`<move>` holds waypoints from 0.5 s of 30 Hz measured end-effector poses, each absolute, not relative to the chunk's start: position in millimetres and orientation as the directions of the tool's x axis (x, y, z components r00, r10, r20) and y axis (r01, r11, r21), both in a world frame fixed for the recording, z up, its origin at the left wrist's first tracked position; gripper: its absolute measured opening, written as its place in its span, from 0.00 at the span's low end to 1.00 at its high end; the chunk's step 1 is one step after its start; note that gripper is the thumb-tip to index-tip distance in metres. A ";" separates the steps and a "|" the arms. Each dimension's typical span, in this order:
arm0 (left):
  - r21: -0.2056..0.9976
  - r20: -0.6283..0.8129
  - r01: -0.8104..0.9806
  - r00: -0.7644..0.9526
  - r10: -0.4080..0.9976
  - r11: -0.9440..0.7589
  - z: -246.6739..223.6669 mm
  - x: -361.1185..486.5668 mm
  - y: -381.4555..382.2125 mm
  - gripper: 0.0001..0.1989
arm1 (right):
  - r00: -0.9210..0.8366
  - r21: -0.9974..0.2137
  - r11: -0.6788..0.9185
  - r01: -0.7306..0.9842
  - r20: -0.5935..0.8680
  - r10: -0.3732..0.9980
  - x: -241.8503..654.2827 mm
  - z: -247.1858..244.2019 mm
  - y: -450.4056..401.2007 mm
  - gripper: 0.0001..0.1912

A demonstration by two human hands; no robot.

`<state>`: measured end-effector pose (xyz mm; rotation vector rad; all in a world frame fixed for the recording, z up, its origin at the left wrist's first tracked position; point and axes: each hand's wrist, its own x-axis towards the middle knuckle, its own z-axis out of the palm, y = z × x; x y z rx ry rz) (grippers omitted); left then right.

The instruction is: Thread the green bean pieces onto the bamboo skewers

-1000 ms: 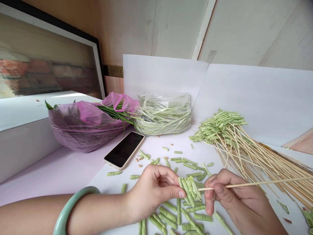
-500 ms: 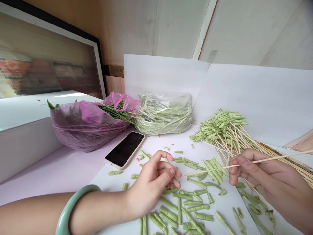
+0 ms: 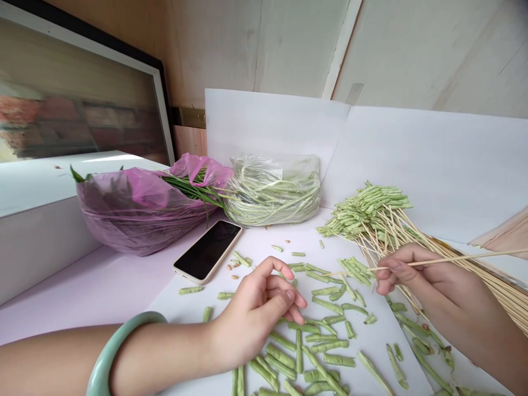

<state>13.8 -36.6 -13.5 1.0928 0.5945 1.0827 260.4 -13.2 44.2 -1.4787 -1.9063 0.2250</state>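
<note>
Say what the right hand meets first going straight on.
The right hand would likely first meet the pale green bean pieces bunched on the thin wooden skewer it holds, though depth is unclear.

Head-worn view, forward and down, over left hand (image 3: 258, 313), right hand (image 3: 416, 278)

So a thin bamboo skewer (image 3: 454, 257) is pinched near its pointed end by the right hand (image 3: 421, 272), with a little clump of cut green bean pieces (image 3: 355, 270) threaded on it and the bare tip just poking out past them. The left hand (image 3: 264, 313) is held empty, fingers loosely curled, right down among the loose bean pieces (image 3: 330, 345) scattered all over in front of it. A big bundle of loaded skewers (image 3: 367, 212) is laid off to the right, beans bunched at the tips and bare sticks fanning toward the lower right.
</note>
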 end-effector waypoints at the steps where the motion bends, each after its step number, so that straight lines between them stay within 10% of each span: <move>1: 0.915 0.112 -0.400 0.396 0.911 0.061 -13.7 13.8 -37.0 0.13 | -0.102 -0.536 0.328 0.778 0.406 0.908 260.8 43.3 -12.4 0.25; 15: 0.917 0.101 -0.391 0.409 0.907 0.074 -11.6 14.2 -38.5 0.13 | -0.099 -0.554 0.252 0.794 0.291 0.951 262.5 43.9 -13.8 0.24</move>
